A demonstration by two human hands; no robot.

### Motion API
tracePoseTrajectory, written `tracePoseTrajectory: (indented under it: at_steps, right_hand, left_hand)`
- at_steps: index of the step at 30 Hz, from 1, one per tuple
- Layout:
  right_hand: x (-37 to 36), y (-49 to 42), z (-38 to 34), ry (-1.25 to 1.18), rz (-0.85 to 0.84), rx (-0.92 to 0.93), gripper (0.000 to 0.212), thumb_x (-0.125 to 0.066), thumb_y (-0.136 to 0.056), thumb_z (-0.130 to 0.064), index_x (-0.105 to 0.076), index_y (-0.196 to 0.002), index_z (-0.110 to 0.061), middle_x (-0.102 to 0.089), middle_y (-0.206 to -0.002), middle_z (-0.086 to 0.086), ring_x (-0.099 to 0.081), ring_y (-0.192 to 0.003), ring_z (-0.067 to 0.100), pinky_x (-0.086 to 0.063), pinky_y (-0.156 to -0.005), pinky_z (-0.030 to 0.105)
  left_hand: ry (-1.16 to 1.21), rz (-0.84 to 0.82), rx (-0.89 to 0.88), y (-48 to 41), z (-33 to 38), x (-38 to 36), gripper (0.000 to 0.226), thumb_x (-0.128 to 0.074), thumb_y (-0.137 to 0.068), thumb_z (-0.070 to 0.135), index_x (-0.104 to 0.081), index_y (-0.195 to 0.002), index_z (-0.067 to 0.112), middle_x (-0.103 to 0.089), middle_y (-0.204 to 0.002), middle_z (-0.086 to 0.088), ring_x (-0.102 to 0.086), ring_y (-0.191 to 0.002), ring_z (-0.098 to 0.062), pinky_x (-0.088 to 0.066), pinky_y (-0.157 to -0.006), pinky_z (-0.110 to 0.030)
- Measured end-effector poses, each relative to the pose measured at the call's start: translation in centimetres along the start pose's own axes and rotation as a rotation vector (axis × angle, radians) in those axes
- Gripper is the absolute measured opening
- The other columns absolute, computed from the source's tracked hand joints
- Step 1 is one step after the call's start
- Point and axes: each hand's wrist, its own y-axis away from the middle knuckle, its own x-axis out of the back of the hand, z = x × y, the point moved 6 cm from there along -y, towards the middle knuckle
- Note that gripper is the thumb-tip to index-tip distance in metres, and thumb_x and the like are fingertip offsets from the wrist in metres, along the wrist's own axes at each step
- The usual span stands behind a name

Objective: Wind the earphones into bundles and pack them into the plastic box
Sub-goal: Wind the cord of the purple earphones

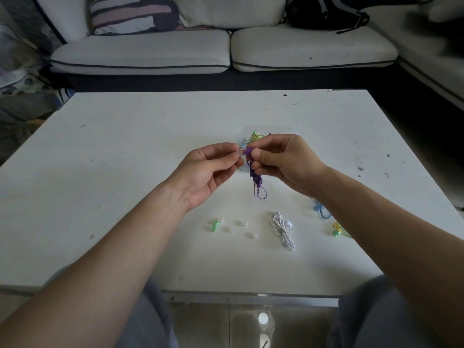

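Observation:
Above the middle of the white table (125, 151), my right hand (286, 162) pinches a wound purple earphone bundle (256, 182), whose plug and a loop hang below. My left hand (208, 169) pinches a small clear ear tip (239, 153) right beside the purple earbud. Behind my hands sits the clear plastic box (244, 133), holding yellow-green earphones (256, 135); most of it is hidden. A white earphone bundle (282, 228) lies near me. Blue earphones (320, 209) and yellow-green earphones (337, 229) lie partly under my right forearm.
A small green earbud piece (215, 226) and three loose clear ear tips (242, 228) lie on the table near its front edge. A grey sofa (226, 51) stands beyond the table's far edge. My knees show below the front edge.

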Motion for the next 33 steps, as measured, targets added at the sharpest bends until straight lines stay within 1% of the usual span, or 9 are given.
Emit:
tracePoseTrajectory:
  at_steps: [3,7,11,16,18,22,27,33]
  right_hand:
    - [0.09,-0.13,0.01,0.006,0.002,0.003,0.011,-0.063,-0.091,0.003,-0.072,-0.095,-0.001,-0.069,-0.072,0.009,-0.066,-0.062,0.016,-0.059,-0.069,0.026]
    - [0.14,-0.09,0.19,0.036,-0.006,-0.001,0.012,-0.063,-0.091,0.003,-0.070,-0.101,0.003,-0.070,-0.073,0.008,-0.066,-0.062,0.014,-0.058,-0.067,0.024]
    - [0.25,-0.09,0.18,0.058,0.002,-0.002,0.010,-0.065,-0.090,0.002,-0.072,-0.098,0.001,-0.068,-0.074,0.011,-0.065,-0.063,0.015,-0.060,-0.069,0.027]
    - [0.35,-0.12,0.17,0.086,0.003,-0.002,0.010,-0.066,-0.090,0.002,-0.072,-0.098,0.001,-0.069,-0.076,0.012,-0.065,-0.063,0.014,-0.058,-0.067,0.024]
    - [0.38,-0.07,0.10,0.100,-0.003,-0.003,0.010,-0.065,-0.090,0.002,-0.072,-0.097,0.000,-0.070,-0.076,0.011,-0.065,-0.063,0.014,-0.059,-0.067,0.024]
    - [0.30,-0.03,0.01,0.121,-0.024,-0.004,0.011,-0.065,-0.091,0.002,-0.074,-0.094,-0.003,-0.068,-0.082,0.017,-0.065,-0.064,0.015,-0.061,-0.070,0.026]
    - [0.23,-0.04,0.22,0.084,-0.043,-0.030,0.012,-0.063,-0.092,0.002,-0.073,-0.095,-0.003,-0.069,-0.073,0.009,-0.063,-0.061,0.013,-0.058,-0.065,0.023]
    - [0.07,-0.05,0.26,0.026,-0.050,-0.038,0.013,-0.061,-0.092,0.003,-0.072,-0.093,-0.003,-0.068,-0.071,0.007,-0.063,-0.059,0.011,-0.056,-0.061,0.020]
  left_hand:
    - [-0.018,0.004,-0.013,-0.03,-0.04,-0.08,0.016,-0.064,-0.085,-0.006,-0.069,-0.092,0.007,-0.075,-0.086,-0.005,-0.072,-0.079,-0.016,-0.057,-0.070,-0.018]
    - [-0.033,0.002,-0.021,-0.10,-0.10,-0.23,0.018,-0.063,-0.086,-0.009,-0.070,-0.090,0.007,-0.074,-0.083,-0.007,-0.073,-0.078,-0.017,-0.057,-0.071,-0.019]
    - [-0.064,-0.003,-0.034,-0.21,-0.19,-0.28,0.018,-0.064,-0.084,-0.010,-0.071,-0.089,0.007,-0.074,-0.083,-0.009,-0.072,-0.080,-0.018,-0.057,-0.076,-0.020]
    - [-0.086,-0.001,-0.039,-0.29,-0.06,-0.11,0.020,-0.060,-0.087,-0.012,-0.071,-0.092,0.003,-0.074,-0.085,-0.011,-0.073,-0.082,-0.018,-0.058,-0.079,-0.020]
    - [-0.095,-0.001,-0.038,-0.29,-0.08,-0.16,0.020,-0.059,-0.087,-0.012,-0.071,-0.093,0.003,-0.074,-0.085,-0.011,-0.073,-0.082,-0.018,-0.058,-0.079,-0.020]
    - [-0.089,-0.007,-0.042,-0.29,-0.18,-0.27,0.019,-0.060,-0.087,-0.012,-0.070,-0.091,0.004,-0.074,-0.081,-0.010,-0.073,-0.077,-0.017,-0.058,-0.073,-0.020]
    - [-0.076,-0.040,-0.040,-0.30,-0.32,-0.58,0.020,-0.058,-0.088,-0.011,-0.069,-0.091,0.005,-0.074,-0.080,-0.007,-0.073,-0.075,-0.016,-0.057,-0.070,-0.019]
    - [-0.015,-0.040,-0.032,-0.35,-0.30,-0.85,0.018,-0.056,-0.089,-0.010,-0.068,-0.091,0.004,-0.074,-0.078,-0.006,-0.073,-0.074,-0.015,-0.057,-0.069,-0.017]
